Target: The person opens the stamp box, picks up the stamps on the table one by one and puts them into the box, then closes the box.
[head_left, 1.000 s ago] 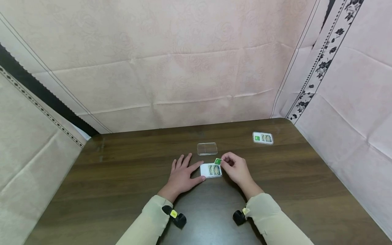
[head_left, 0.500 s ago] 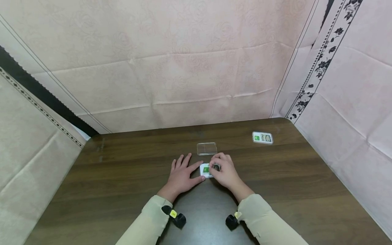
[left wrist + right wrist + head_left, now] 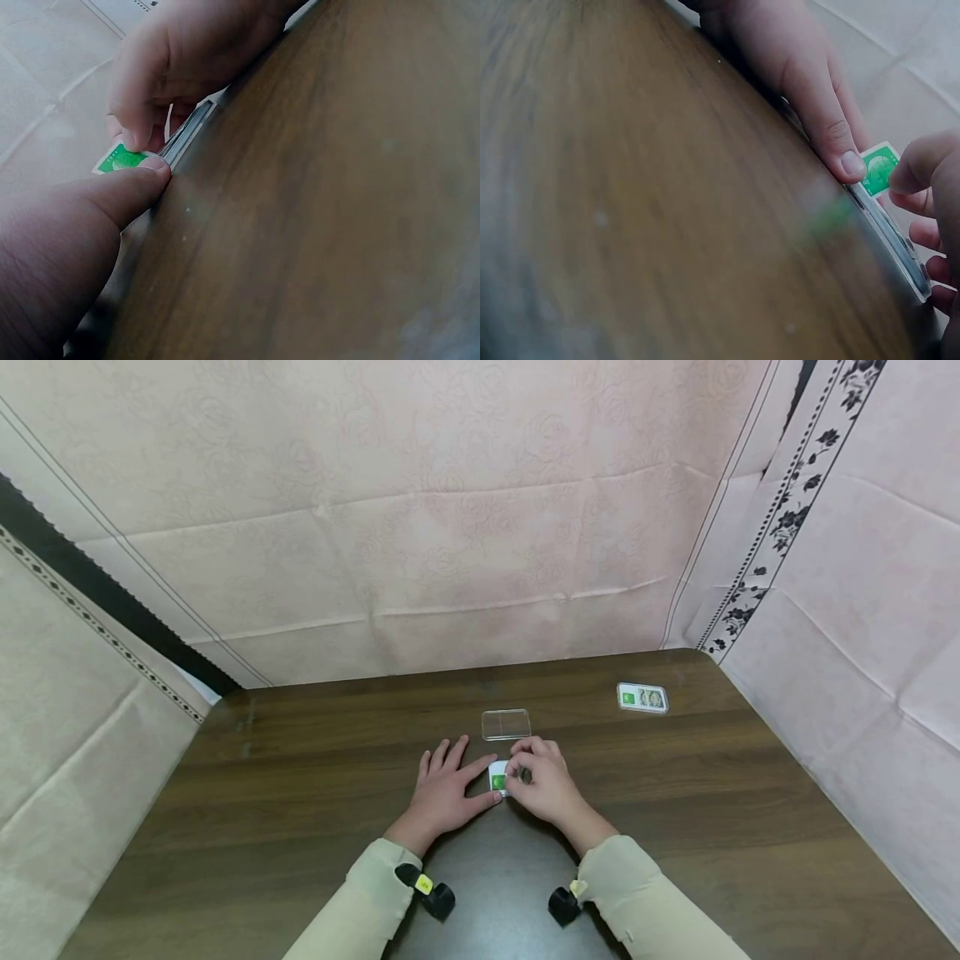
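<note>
A small green stamp (image 3: 498,782) is pinched between the thumb and index finger of my right hand (image 3: 546,787). It stands tilted over the left part of a shallow case (image 3: 889,236) with a white backing; my right fingers hide the rest of the case in the head view. My left hand (image 3: 441,795) lies palm down, fingers spread straight, its thumb and index fingertip at the case's left corners. In the left wrist view the stamp (image 3: 120,159) shows just behind the left thumb.
A clear plastic lid (image 3: 506,724) lies just beyond the hands. Toward the back right of the brown wooden table (image 3: 315,743) rests another case (image 3: 642,697), with one green stamp and paler ones on white. Pale cloth hangs behind and at both sides.
My right hand has moved left with the green stamp, from the case's upper right corner to over its left part, covering the paler stamps. The left hand has stayed still.
</note>
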`<control>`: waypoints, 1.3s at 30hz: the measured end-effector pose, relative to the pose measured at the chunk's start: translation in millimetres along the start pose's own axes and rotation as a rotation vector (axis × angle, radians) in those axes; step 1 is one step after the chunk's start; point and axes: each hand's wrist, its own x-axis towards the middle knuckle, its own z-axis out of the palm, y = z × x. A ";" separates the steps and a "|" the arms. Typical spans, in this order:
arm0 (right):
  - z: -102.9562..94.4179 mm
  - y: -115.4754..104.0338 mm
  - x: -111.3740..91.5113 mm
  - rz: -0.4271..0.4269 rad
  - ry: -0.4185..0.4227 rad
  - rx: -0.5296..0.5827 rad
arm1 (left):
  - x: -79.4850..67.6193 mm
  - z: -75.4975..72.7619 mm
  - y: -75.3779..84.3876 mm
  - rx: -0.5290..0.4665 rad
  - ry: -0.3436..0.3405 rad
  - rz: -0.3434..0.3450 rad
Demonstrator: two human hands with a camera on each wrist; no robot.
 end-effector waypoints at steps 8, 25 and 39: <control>3.0 -2.9 0.3 -0.011 0.030 -0.145 | -0.4 0.3 -0.4 0.002 0.005 0.003; 4.9 -3.9 -0.4 -0.036 -0.003 -0.188 | 0.1 1.0 -0.8 0.018 0.003 0.001; 4.8 -2.6 -1.0 -0.180 0.000 -0.168 | -1.5 -0.6 -0.1 0.012 -0.001 0.010</control>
